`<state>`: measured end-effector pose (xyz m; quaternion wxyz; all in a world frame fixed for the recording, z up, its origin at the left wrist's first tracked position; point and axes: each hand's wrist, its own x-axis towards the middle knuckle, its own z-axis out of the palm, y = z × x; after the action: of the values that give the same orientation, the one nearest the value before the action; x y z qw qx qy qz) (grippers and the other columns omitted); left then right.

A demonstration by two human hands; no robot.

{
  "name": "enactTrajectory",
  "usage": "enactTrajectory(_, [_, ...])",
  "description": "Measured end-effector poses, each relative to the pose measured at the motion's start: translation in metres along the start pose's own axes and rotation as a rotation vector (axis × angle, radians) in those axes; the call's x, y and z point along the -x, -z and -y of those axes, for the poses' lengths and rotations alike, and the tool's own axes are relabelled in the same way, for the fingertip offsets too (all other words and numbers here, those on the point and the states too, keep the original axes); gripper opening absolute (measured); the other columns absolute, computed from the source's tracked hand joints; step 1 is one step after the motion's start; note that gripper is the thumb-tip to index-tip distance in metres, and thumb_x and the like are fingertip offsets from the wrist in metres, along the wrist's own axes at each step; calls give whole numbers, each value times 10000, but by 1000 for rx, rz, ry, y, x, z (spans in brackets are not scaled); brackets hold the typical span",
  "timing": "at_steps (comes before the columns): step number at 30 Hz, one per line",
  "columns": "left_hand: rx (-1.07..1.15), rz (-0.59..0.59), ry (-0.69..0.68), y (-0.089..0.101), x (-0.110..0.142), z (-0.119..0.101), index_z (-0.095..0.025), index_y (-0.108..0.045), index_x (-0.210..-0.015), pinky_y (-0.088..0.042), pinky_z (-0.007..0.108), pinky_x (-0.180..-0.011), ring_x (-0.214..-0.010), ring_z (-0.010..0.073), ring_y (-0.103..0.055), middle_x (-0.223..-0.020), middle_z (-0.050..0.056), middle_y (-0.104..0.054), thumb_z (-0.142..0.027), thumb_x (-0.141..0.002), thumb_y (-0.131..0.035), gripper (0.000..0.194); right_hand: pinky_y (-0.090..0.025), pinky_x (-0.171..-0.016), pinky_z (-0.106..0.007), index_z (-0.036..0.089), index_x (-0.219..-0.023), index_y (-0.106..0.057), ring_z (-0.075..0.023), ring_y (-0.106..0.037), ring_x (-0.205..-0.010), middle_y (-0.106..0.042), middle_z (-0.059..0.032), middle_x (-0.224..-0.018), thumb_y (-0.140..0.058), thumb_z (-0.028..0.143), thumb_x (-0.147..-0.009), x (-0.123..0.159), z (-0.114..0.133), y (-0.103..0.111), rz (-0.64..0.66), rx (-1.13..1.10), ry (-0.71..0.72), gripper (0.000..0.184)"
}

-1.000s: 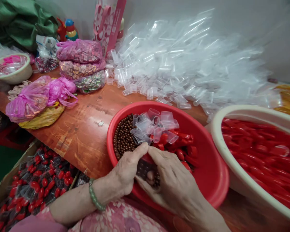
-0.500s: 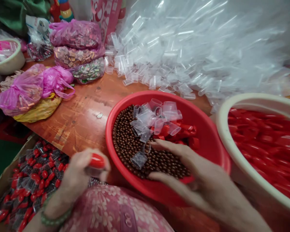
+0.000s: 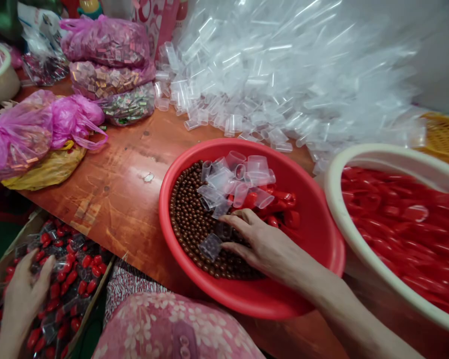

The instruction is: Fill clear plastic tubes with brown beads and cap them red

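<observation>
My left hand (image 3: 26,289) is over the cardboard box (image 3: 92,311) at the lower left, thumb and fingers apart. Beneath it lie many clear plastic cases with red caps (image 3: 71,276). My right hand (image 3: 258,239) reaches into the red basin (image 3: 284,304). Its thumb and fingers stand apart on either side of a clear plastic tube (image 3: 223,230); whether they touch it I cannot tell. Brown beads (image 3: 187,214) fill the basin's left part. More clear tubes (image 3: 220,177) lie on top, beside red plastic caps (image 3: 290,219).
A white basin (image 3: 335,199) of red pieces stands against the red one. Behind them rises a large heap of clear tubes (image 3: 254,85). Pink bags (image 3: 105,42) of small pieces are stacked at the back left. A yellow basket (image 3: 443,137) sits at far right.
My left hand has moved down and left to the box, and the red-capped case it held is no longer in it. My right hand's fingers have drawn closer around the tube. The view has shifted slightly.
</observation>
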<state>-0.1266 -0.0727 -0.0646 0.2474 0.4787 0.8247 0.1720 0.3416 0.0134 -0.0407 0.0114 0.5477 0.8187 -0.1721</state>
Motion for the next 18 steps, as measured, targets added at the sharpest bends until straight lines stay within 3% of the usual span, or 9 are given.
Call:
enactTrajectory(1, [-17,-61,34,-7,1,-14,-249,-558,-1222,-526,401,-793,-835,286,-670,-929,-13,-700,-521,-815,-572,489,-565,-662,-334,185,-1226,-545,-198,-685,-728,-596,-120,-1126,-560,277,-894,-2,-1,-2,2,-9,-9,345])
enactTrajectory(3, [107,-95,-65,-22,5,-49,-193,-579,-1219,-472,413,-988,-1112,297,-614,-1250,77,-636,-499,-844,-553,485,-566,-697,-341,184,-1188,-557,-212,-694,-777,-622,-113,-1093,-527,261,-911,-6,-1,-7,-2,-41,-17,289])
enactTrajectory(5, [253,-64,-243,-36,11,-89,-183,-624,-1150,-443,387,-1050,-1200,264,-571,-1286,88,-616,-432,-870,-553,382,-564,-738,-359,179,-1123,-572,-227,-694,-817,-643,-105,-1030,-513,236,-906,-7,-1,-9,-12,-93,-25,232])
enactTrajectory(9, [385,189,-552,-59,25,-165,-196,-668,-1091,-470,360,-1035,-1157,221,-604,-1218,78,-657,-300,-894,-561,247,-566,-790,-386,179,-1125,-533,-247,-692,-894,-679,-108,-1026,-577,280,-860,-3,1,4,-90,-331,-68,287])
enactTrajectory(12, [443,479,-719,-74,32,-210,-158,-572,-1265,-487,362,-1025,-1171,225,-601,-1317,127,-604,-285,-894,-572,392,-578,-779,-352,201,-1128,-505,-234,-700,-908,-704,-93,-1031,-633,322,-829,3,8,24,-150,-573,-67,347])
enactTrajectory(15, [379,655,-846,-87,32,-243,-81,-445,-1381,-406,416,-1105,-1294,265,-504,-1412,191,-518,-263,-895,-560,531,-584,-745,-322,214,-1068,-544,-217,-705,-877,-714,-68,-984,-649,330,-828,7,17,39,-133,-722,-28,286])
enactTrajectory(18, [363,810,-857,-97,30,-262,-88,-479,-1345,-423,411,-1070,-1232,258,-549,-1337,177,-580,-238,-923,-491,449,-580,-750,-316,217,-1067,-581,-210,-698,-885,-710,-60,-981,-648,330,-838,9,23,47,-118,-785,3,264])
